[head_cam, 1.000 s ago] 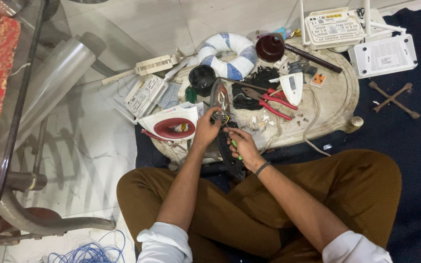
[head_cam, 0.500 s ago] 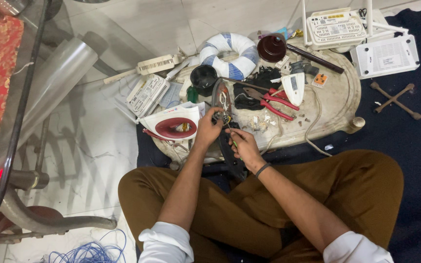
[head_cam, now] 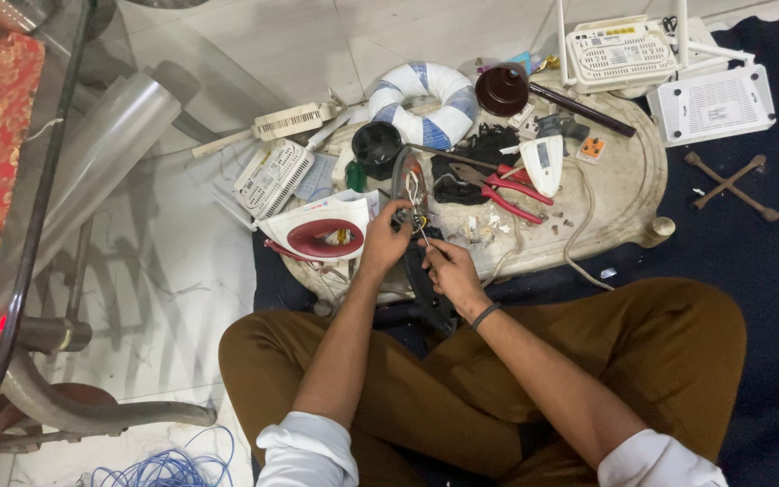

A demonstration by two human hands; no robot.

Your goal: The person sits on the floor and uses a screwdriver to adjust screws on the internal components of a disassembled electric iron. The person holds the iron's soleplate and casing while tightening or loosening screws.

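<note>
I sit cross-legged at a low oval stone board [head_cam: 628, 185]. A dismantled clothes iron base [head_cam: 405, 176], dark with a metal edge and loose wires, stands on its side at the board's near rim. My left hand [head_cam: 383, 242] grips its left side. Just right of it, my right hand [head_cam: 448, 271] pinches a thin metal tool [head_cam: 420, 231] whose tip points up into the wiring. The iron's red-and-white shell [head_cam: 322, 233] lies to the left of my left hand.
On the board lie red-handled pliers [head_cam: 502, 197], a black cup [head_cam: 377, 146], a white-and-blue ring [head_cam: 426, 90] and a brown lid [head_cam: 504, 88]. White router boxes [head_cam: 712, 104] and a cross wrench [head_cam: 732, 185] sit at right. A glass table [head_cam: 42, 207] stands at left, blue wire [head_cam: 169, 464] below.
Both hands stay on the iron base; my right hand with the thin tool has shifted only slightly. The view has drifted a little.
</note>
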